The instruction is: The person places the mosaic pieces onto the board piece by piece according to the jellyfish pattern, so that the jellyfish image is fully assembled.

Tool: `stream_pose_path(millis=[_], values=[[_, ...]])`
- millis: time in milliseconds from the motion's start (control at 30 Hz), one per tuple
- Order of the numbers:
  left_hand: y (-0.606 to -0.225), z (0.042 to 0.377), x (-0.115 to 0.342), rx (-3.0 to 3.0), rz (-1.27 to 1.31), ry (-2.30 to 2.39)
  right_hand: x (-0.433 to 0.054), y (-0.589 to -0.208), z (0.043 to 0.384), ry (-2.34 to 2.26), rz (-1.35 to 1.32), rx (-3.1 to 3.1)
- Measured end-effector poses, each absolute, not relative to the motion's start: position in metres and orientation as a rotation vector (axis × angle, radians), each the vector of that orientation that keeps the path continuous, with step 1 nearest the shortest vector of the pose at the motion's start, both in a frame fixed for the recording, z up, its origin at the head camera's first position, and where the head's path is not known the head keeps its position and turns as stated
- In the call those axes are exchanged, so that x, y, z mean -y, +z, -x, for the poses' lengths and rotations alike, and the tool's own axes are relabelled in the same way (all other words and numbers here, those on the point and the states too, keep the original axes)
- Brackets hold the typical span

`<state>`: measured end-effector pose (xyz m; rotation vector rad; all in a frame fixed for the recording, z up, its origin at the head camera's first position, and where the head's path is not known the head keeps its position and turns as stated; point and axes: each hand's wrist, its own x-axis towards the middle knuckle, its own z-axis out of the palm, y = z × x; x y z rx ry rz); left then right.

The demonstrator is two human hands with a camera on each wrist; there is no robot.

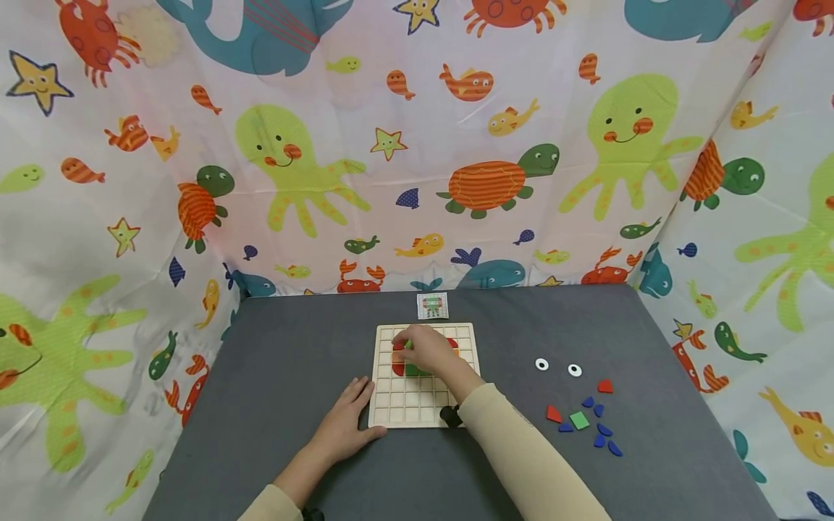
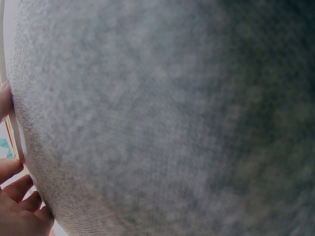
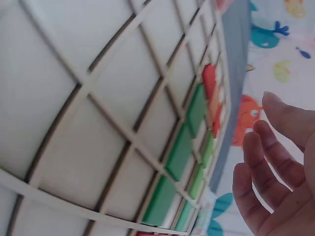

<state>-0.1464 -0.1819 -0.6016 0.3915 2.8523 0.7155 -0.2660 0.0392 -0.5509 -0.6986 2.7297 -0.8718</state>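
Observation:
A pale wooden grid board (image 1: 404, 414) lies on the grey table, with red, orange and green pieces set in its upper cells. Above those pieces is my right hand (image 1: 431, 350), which partly hides them in the head view. The right wrist view shows this hand's fingers loosely bent, the thumb apart and nothing visible between them. Green tiles (image 3: 178, 152) sit in the grid there, with a red piece (image 3: 209, 78) farther along. My left hand (image 1: 344, 421) rests at the board's lower left edge, fingers extended. Its fingers (image 2: 19, 189) appear only at the left wrist view's margin.
A small picture card (image 1: 433, 305) lies behind the board. To the right are two white rings (image 1: 542, 365), two red pieces (image 1: 605, 386), a green square (image 1: 579, 420) and several blue pieces (image 1: 604, 430). Printed curtains (image 1: 404, 145) surround the table (image 1: 293, 340).

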Motion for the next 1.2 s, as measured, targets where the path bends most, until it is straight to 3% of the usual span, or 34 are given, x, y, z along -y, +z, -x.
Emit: stream_pose_path(millis=[500,1200], values=[[-0.603,0.146,0.182,-2.845,-0.380,0.708,-0.071,-0.516,0.233,-0.928,0.709,-2.839],[-0.600,0.145,0.184,-2.845,-0.388,0.718,-0.130,-0.495,0.197,-1.014,0.689,-2.957]])
